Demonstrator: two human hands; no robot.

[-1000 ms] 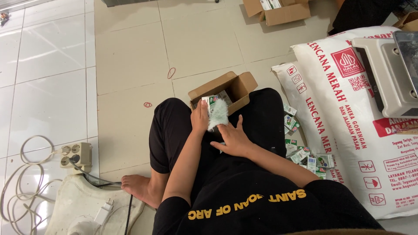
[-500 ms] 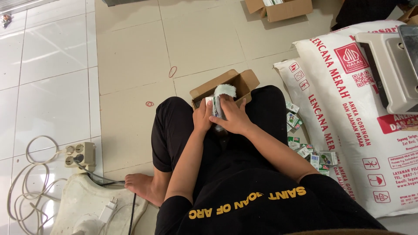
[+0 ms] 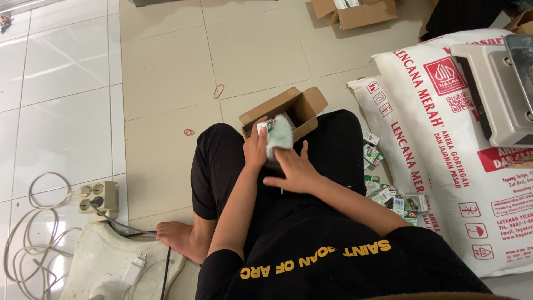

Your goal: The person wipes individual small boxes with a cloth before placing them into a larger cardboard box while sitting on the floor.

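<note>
Sitting cross-legged on the tiled floor, a person's left hand [image 3: 256, 149] is curling its fingers around a stack of small green-and-white packets [image 3: 277, 135] near an open cardboard box [image 3: 300, 106], while the right hand [image 3: 296, 173], fingers spread, is steadying them; a loose grip could scatter them.

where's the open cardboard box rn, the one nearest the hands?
Head view, centre frame: the small open cardboard box sits on the floor tiles just beyond the person's knees, directly behind the bundle of packets held by the left hand.
</note>
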